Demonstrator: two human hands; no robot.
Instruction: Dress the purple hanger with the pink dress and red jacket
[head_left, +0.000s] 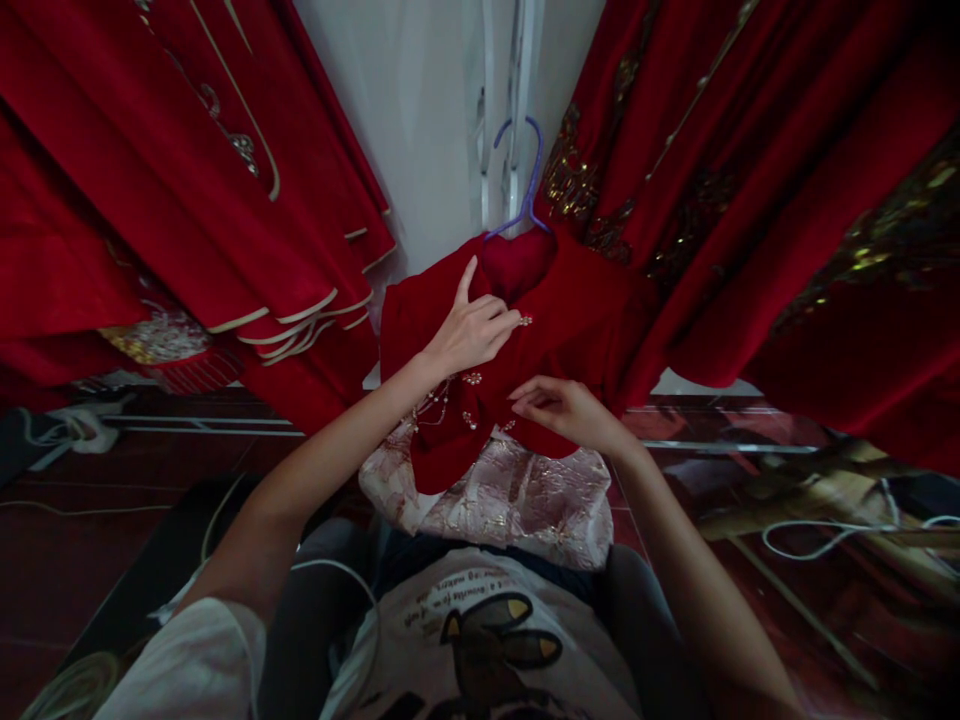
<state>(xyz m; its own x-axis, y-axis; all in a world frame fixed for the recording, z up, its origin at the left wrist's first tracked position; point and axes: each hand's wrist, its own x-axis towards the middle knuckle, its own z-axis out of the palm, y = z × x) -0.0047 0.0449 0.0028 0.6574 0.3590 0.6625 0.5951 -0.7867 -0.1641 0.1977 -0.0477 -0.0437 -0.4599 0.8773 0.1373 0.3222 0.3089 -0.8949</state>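
In front of me a red jacket (431, 320) hangs on a purple hanger (534, 170). Sparkling flower-shaped fasteners (472, 379) run down its front, and a beaded chain (435, 400) dangles beside them. My left hand (480, 325) lies on the upper front, its index finger stretched upward and the other fingers curled onto the cloth by the top fastener; the thumb is hidden. Lower down, my right hand (562, 408) is over the front edge with loosely bent fingers apart. Nothing shows between them. A shiny pale pink cloth (517, 495) lies beneath the hem, across my lap.
Red garments with pale trim (300, 250) hang at the left. More red garments with gold sequins (705, 200) hang at the right. Metal rails (720, 447) run near the floor. A white cord (810, 535) and wooden pieces (832, 500) lie at the lower right.
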